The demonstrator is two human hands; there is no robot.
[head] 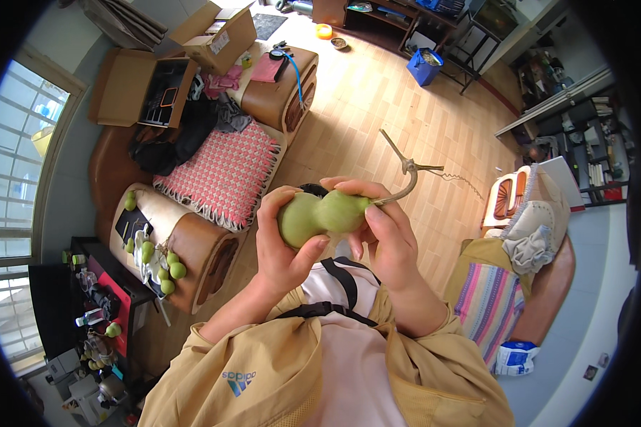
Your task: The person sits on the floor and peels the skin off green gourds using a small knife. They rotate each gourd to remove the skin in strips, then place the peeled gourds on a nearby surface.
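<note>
A green bottle gourd (320, 212) lies sideways between my two hands, in front of my chest. My left hand (284, 235) wraps around its larger bulb, with the thumb along the lower side. The fingers of my right hand (384, 229) close around the smaller bulb, and its thumb rests by the stem end. From that end a dry brown stem (408, 179) curves up to a forked piece of vine. A thin curly tendril (462, 184) trails off the fork to the right.
Several small green gourds (177, 269) lie on the sofa arm (192, 261) at left. Beyond it are a pink checked cover (224, 176) and cardboard boxes (219, 42). A cluttered black table (133, 299) stands at lower left. At right is another sofa (550, 288) with a striped cloth (486, 304).
</note>
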